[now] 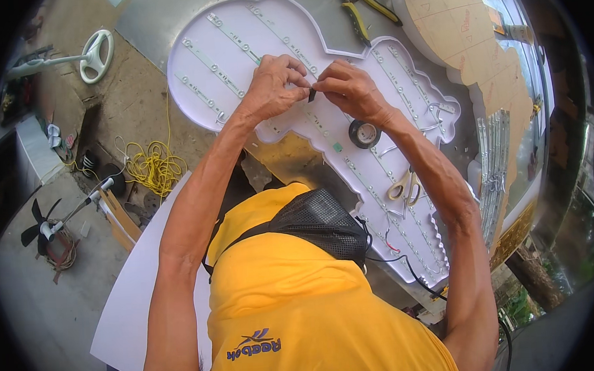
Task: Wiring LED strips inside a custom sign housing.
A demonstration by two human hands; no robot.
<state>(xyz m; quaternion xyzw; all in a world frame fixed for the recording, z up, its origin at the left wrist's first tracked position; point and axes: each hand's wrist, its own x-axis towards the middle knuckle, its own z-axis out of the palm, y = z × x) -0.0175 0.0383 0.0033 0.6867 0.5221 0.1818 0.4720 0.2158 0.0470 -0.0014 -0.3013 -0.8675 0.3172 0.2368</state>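
My left hand (277, 87) and my right hand (354, 90) meet over a white, shallow-walled sign tray (199, 53). Both are closed in a pinch at a small black strip of tape (312, 94) between their fingertips. Rows of green LED strips (229, 36) with round lenses run along the tray floor. Beneath my right wrist a roll of black electrical tape (365, 134) lies in the tray. Scissors with pale handles (404, 188) rest lower down in it, near thin white wires and a short red wire (392, 243).
Yellow-handled pliers (368, 8) lie beyond the tray. To the right are a brown-papered cutout shape (460, 26) and a bundle of LED strips (494, 168). On the left sit tangled yellow cord (154, 167), a white wheel-shaped part (96, 56) and a dark fan blade (38, 226).
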